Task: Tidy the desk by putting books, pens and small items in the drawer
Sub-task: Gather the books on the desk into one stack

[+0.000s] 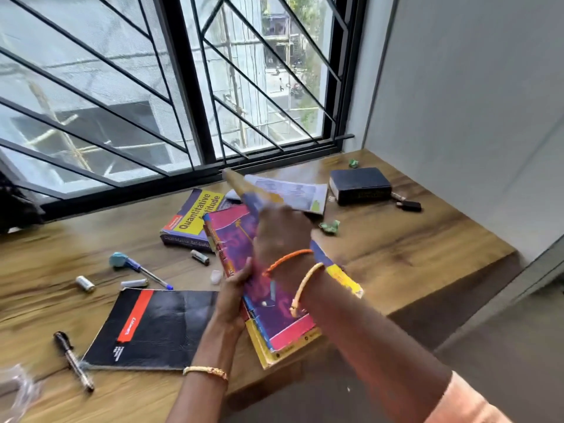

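Left hand [233,296] gripped the spine edge of a stack of books [274,306], held above the table [396,239]. Right hand [280,236], blurred, gripped a thin book [338,276] over the stack. Lying on the table: yellow book [195,218], black notebook [152,328], dark book [360,184], pens [143,270], batteries [85,283].

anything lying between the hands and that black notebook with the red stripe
Nothing visible does. The black notebook lies flat on the desk just left of the left hand, with bare wood between. But both hands are busy: the left hand and right hand hold a stack of colourful books.
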Motion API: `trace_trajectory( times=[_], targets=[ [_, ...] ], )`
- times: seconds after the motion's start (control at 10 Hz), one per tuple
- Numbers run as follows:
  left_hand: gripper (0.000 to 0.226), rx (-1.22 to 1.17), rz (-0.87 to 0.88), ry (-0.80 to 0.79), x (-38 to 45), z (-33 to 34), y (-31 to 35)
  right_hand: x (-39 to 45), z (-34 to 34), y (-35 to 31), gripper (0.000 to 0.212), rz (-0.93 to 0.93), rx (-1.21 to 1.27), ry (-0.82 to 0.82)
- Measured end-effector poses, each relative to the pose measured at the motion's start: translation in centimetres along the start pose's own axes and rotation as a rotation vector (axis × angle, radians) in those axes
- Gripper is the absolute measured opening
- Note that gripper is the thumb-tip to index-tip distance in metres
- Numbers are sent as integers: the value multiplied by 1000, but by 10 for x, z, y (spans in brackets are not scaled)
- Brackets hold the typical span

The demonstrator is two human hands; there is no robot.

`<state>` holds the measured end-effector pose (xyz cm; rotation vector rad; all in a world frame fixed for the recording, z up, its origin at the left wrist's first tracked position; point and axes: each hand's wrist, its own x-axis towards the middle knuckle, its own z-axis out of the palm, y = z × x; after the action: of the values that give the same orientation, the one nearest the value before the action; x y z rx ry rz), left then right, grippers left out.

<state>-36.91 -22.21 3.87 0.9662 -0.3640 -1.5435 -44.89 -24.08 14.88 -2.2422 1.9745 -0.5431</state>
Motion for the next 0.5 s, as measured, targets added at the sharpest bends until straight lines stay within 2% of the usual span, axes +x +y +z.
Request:
trace_trajectory(
  times=[0.1,0.2,0.4,0.5],
  targets=[
    [36,-19,20,75,-10,-7,1,-9,33,-27,33,-137,41,-223],
    [52,-135,22,31,-17,-7,8,-2,44,-33,34,-218,31,-189],
    [47,-277,12,-55,-21,1,16,24,73,-46,31,-279,8,-53],
    [61,-365,-45,-188,-8,-12,8,22,78,-45,31,-265,120,-127]
  ],
)
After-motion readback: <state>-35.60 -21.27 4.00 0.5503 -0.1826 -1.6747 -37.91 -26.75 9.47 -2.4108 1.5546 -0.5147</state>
